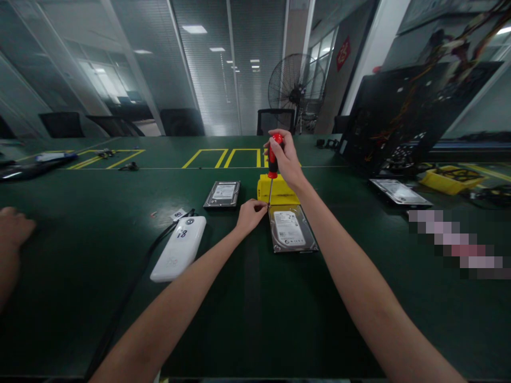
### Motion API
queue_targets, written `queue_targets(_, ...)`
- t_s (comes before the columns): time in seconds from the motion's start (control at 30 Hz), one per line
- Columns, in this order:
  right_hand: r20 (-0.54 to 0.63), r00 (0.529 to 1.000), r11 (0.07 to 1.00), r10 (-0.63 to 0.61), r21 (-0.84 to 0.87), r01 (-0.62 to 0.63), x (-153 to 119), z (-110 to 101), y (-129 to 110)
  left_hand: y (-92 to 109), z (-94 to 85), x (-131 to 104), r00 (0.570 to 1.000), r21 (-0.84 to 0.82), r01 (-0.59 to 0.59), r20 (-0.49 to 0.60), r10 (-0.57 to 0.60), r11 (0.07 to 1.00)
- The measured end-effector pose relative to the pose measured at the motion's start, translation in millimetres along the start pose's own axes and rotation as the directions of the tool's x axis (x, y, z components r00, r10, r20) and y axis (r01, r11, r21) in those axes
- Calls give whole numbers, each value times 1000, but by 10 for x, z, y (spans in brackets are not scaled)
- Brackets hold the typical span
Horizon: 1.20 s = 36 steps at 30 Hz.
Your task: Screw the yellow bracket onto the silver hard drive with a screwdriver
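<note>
My right hand is wrapped round the handle of a red and black screwdriver, held upright with its shaft pointing down. The tip meets the upper left corner of a hard drive lying label up on the green table. At that same corner, the fingers of my left hand are pinched together by the tip; whether they hold anything small is hidden. Directly behind the drive stands a yellow box. Another hard drive lies to the left of the box.
A white phone-like device with a black cable lies left of my left forearm. Another person's hand is at the far left. Right: a drive, a yellow tray and a black computer case.
</note>
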State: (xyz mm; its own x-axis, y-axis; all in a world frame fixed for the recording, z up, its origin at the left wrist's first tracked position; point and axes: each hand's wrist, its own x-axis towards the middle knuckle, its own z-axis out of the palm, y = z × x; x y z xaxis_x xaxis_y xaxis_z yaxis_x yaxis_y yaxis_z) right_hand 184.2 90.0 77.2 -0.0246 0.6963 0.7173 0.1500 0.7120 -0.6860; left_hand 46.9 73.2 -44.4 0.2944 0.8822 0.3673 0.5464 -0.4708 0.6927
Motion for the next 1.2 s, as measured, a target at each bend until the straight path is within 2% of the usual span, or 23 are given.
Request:
queue_targets(0.23, 27, 1000, 1000, -3, -31, 3, -14, 1, -51, -13, 5, 8, 1000, -5, -2, 3, 2, 1000)
queue_targets(0.87, 26, 999, 1000, -27, -1, 27, 7, 3, 28, -13, 17, 6, 999, -27, -25, -20, 25, 999)
queue_targets(1.2, 30, 999, 999, -30, -15, 31, -4, 4, 19, 56, -11, -5, 1000, -21, 1, -18, -1, 1000)
